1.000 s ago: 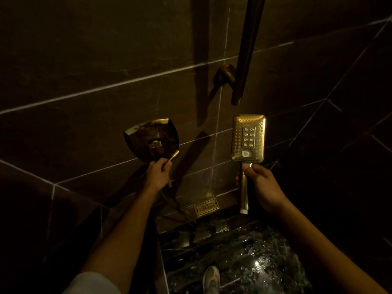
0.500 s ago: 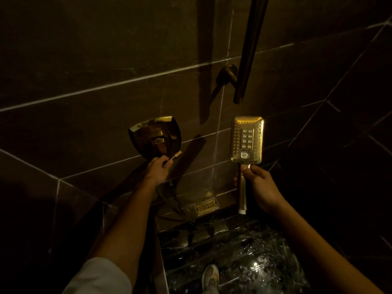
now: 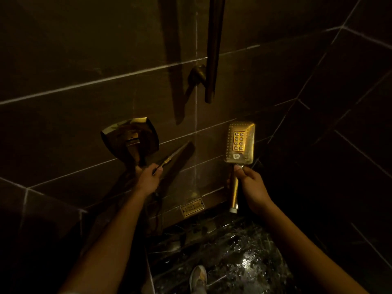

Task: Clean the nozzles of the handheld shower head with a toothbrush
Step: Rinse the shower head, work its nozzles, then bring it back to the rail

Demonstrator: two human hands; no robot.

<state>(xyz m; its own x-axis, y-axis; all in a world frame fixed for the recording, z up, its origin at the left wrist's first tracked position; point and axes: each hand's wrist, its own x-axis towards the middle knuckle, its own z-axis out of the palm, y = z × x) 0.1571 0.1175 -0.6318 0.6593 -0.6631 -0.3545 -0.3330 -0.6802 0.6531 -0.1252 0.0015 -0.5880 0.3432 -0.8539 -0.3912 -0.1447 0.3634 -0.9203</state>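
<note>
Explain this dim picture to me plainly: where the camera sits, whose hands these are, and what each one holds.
There is one picture, taken from a camera worn on a person's head, looking down at their own arms in a dark tiled shower. No machine is involved. The right hand grips the handle of a gold shower head, held upright with its nozzle face toward the camera. The left hand holds a thin toothbrush that points up and to the right, apart from the shower head. Above that hand a gold valve plate is fixed to the wall. A rail hangs higher up, and a shoe shows on the wet floor.
</note>
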